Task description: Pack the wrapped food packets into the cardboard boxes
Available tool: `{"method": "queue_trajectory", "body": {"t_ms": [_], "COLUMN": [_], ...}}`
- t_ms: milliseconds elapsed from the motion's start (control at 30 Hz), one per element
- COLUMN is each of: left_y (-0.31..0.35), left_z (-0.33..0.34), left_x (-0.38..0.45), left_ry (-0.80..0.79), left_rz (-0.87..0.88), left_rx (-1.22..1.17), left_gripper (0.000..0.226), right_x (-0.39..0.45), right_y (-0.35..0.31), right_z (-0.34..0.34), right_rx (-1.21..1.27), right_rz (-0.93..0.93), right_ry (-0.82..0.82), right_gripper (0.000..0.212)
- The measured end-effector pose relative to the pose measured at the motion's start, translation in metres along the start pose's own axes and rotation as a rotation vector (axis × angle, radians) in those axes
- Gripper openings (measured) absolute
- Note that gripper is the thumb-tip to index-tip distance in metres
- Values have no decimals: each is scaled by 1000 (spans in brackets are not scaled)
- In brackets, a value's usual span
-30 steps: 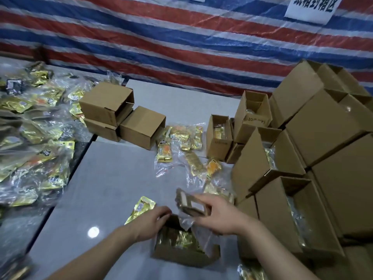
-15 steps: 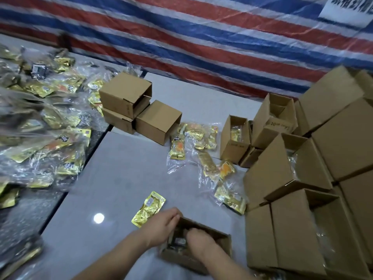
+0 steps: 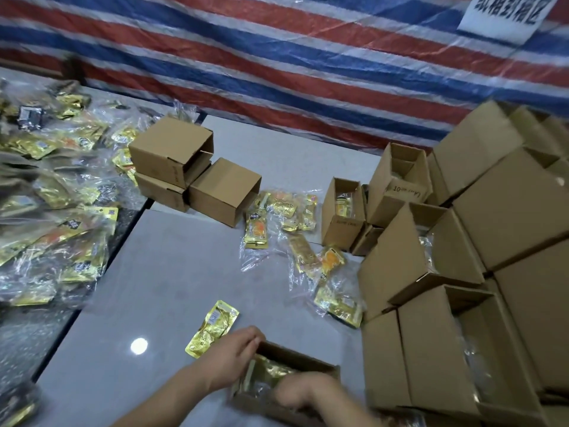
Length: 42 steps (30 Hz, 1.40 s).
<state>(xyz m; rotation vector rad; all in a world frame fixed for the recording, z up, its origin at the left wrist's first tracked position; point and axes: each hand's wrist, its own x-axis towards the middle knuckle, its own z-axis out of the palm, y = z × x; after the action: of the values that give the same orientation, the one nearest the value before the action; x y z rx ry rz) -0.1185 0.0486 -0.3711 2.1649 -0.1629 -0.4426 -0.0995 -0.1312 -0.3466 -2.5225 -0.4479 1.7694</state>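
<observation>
Right hand (image 3: 303, 392) blurred, fingers hidden inside open box (image 3: 295, 360). Box near side cut by bottom edge. White sign (image 3: 505, 16) cropped at top, lettering unreadable.

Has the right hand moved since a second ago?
Yes. The right hand has gone down into the open box near the person, which has stayed on the table; earlier it was above the box.

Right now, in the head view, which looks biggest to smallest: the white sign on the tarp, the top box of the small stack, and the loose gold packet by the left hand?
1. White sign, though cut off by the frame edge.
2. Top box, close to it; unsure.
3. Loose gold packet, clearly smallest, despite lying nearer the camera beside the left hand.
</observation>
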Motion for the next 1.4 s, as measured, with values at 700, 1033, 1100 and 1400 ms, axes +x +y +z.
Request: {"method": "queue_trajectory", "body": {"t_ms": [700, 1033, 1100, 1400], "left_y": [3, 19, 29, 37], "left_z": [-2, 2, 5, 15], "left_x": [0, 22, 32, 46], "left_ry": [-21, -71, -99, -104], "left_rz": [-78, -77, -48, -19], "left_rx": [-23, 20, 37, 69], "left_gripper": [21, 22, 23, 23], "right_x": [2, -61, -61, -29], "right_y": [-1, 29, 44, 71], "right_z": [-14, -24, -23, -13], "right_rx": [56, 219, 31, -205], "right_rz": [28, -265, -230, 149], "right_ry": [-67, 772, 765, 578], "right_gripper": [54, 26, 61, 99]}}
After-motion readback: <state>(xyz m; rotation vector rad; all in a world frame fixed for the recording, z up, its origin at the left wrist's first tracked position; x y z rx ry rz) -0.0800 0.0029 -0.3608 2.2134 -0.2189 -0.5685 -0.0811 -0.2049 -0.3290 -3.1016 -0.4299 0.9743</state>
